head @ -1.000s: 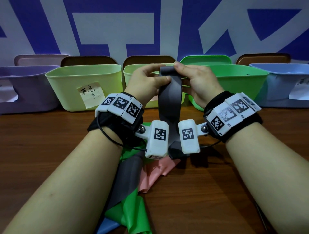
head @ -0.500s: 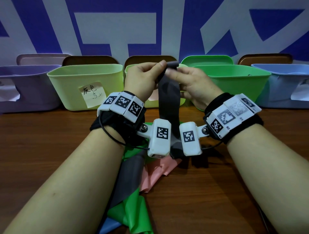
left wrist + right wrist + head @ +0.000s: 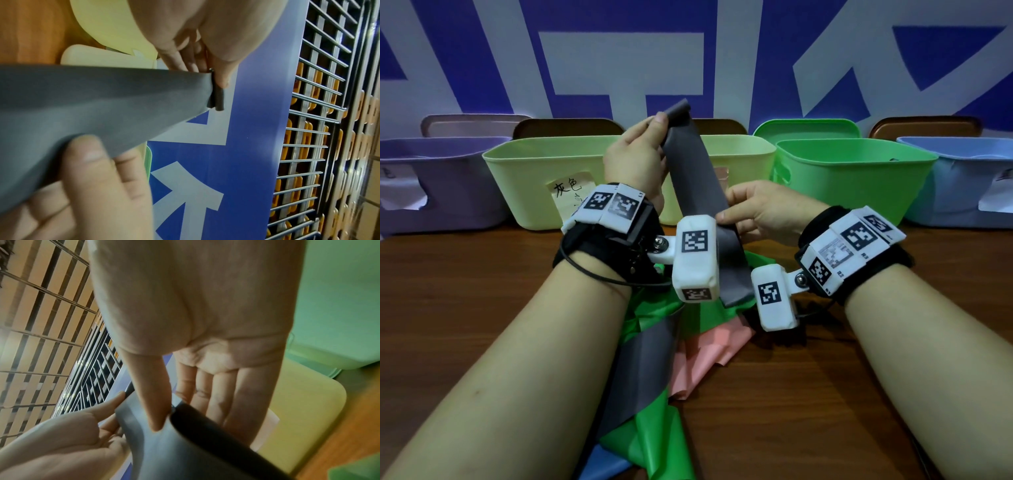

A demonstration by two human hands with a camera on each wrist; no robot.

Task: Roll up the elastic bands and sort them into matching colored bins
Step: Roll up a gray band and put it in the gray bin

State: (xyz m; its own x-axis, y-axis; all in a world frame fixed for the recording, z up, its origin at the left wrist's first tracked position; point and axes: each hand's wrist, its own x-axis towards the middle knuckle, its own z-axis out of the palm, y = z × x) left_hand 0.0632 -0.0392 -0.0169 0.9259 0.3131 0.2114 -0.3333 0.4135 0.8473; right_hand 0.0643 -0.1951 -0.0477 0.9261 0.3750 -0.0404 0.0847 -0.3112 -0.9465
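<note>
The grey band (image 3: 697, 185) hangs from both hands above the pile (image 3: 654, 404) of green, pink and blue bands on the table (image 3: 825, 377). The right hand (image 3: 767, 212) pinches its middle; the left hand (image 3: 635, 157) pinches the small started roll at its top end. Behind stand the bins (image 3: 541, 178). If the left pinch loosens, I think the roll could unwind.

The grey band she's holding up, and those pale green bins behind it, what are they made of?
The flat grey elastic band, pinched by the left hand and right hand, looks like thin matte rubber or latex: it drapes limply and curls at its top edge. The pale yellow-green rectangular bin looks like moulded plastic: smooth, slightly glossy walls, rounded rim. Neither is certain from looks alone.
</note>
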